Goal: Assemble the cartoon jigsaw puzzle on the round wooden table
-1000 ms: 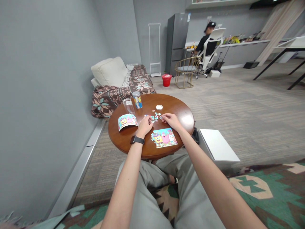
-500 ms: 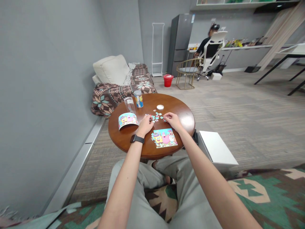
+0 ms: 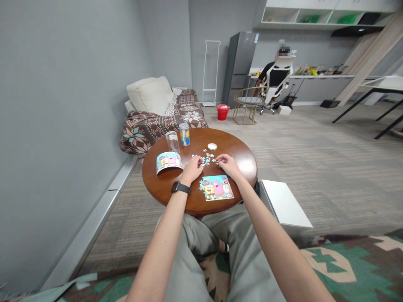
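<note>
On the round wooden table (image 3: 157,188), my left hand (image 3: 192,168) rests with bent fingers at the left edge of a small heap of loose jigsaw pieces (image 3: 208,158). What its closed fingertips hold, if anything, is too small to make out. From the other side, my right hand (image 3: 228,165) pinches at a puzzle piece by the heap's right edge. Nearer to me lies a largely joined cartoon puzzle (image 3: 218,188), its left edge showing knobs. A curved picture sheet (image 3: 169,162) with the same characters stands left of my left hand.
Behind the sheet stand a clear glass (image 3: 173,142) and a printed tin (image 3: 184,135). A round white lid (image 3: 212,146) lies beyond the pieces. To the table's right is a white box (image 3: 286,203). Farther back, a person sits in a white office chair (image 3: 278,79).
The view has tilted up slightly, so the scene sits lower. Both hands stay beside the loose pieces, with only small finger movements. The joined puzzle looks unchanged.
</note>
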{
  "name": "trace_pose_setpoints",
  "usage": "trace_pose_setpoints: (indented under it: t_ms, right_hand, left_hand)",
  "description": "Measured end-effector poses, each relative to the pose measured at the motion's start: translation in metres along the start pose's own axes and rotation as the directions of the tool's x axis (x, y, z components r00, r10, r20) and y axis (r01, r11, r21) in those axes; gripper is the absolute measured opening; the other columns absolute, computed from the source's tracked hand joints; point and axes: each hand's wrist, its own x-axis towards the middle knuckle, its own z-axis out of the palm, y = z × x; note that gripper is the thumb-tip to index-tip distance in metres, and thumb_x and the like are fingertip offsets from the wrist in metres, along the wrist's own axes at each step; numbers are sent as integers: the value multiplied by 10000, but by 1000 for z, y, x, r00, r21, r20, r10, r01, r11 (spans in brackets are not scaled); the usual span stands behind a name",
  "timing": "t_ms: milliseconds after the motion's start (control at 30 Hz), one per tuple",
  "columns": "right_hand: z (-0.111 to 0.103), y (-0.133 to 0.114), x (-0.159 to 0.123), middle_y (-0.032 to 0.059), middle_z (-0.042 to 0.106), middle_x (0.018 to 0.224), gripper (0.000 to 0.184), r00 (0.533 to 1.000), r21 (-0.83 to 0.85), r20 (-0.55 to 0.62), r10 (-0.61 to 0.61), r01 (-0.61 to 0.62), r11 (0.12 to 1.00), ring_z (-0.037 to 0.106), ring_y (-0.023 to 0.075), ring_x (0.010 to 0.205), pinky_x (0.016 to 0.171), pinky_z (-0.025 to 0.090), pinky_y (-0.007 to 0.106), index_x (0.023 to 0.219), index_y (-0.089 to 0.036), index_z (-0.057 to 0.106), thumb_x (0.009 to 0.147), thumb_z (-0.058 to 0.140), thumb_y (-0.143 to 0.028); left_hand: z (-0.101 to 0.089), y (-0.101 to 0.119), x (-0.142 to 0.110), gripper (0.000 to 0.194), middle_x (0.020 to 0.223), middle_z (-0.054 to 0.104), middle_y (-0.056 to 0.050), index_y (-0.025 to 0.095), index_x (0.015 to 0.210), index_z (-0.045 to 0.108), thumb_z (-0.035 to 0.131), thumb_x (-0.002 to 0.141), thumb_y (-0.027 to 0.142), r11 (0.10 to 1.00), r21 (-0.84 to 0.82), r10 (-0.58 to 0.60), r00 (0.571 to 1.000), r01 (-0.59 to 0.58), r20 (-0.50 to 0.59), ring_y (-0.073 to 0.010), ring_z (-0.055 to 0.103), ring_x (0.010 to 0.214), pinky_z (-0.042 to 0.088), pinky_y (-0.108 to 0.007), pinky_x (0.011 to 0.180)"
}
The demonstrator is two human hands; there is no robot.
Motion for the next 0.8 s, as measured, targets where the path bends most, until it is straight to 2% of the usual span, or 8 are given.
trace_pose_setpoints:
  t_ms: [233, 467, 633, 733, 800]
  right_hand:
    - [1, 2, -2, -21, 611, 654, 204, 1000, 14, 16, 26, -26, 1000, 562, 134, 574, 605, 474, 270, 827, -194, 653, 669, 530, -238]
    - [1, 1, -2, -39, 624, 698, 250, 999, 150, -42, 19, -13, 989, 584, 120, 558, 591, 492, 263, 904, -214, 579, 657, 577, -255]
    - [0, -1, -2, 12, 702, 777, 249, 998, 242, -31, 51, -42, 969, 659, 154, 630, 627, 531, 292, 879, -221, 567, 693, 674, -347]
    - [1, -3, -3, 34, 722, 775, 264, 998, 239, -6, 66, -62, 969, 708, 203, 757, 716, 556, 323, 825, -222, 588, 689, 722, -404]
    - [1, -4, -3, 33, 724, 752, 268, 998, 223, 8, 70, -70, 972, 711, 210, 768, 744, 556, 335, 813, -219, 604, 682, 739, -409]
  left_hand:
    - [1, -1, -1, 161, 966, 655, -27, 212, 916, 577, 610, 784, 126, 1000, 29, -1, 1000, 1, 7, -183, 618, 839, 451, -302, 774]
    - [-2, 3, -2, 105, 850, 673, 2, 209, 833, 587, 675, 777, 206, 1000, 14, -27, 999, 26, 47, -176, 621, 821, 439, -283, 764]
    - [-3, 3, -2, 122, 784, 669, 20, 206, 833, 594, 703, 785, 232, 999, -22, -46, 996, 48, 70, -165, 620, 772, 438, -275, 745]
    - [-2, 2, -2, 183, 858, 673, 2, 199, 850, 597, 743, 778, 282, 1000, -18, -25, 998, 26, 55, -170, 628, 800, 450, -281, 769]
    - [-1, 0, -2, 189, 955, 673, -17, 196, 866, 603, 745, 788, 293, 1000, 0, -5, 999, 5, 39, -174, 633, 841, 458, -288, 800]
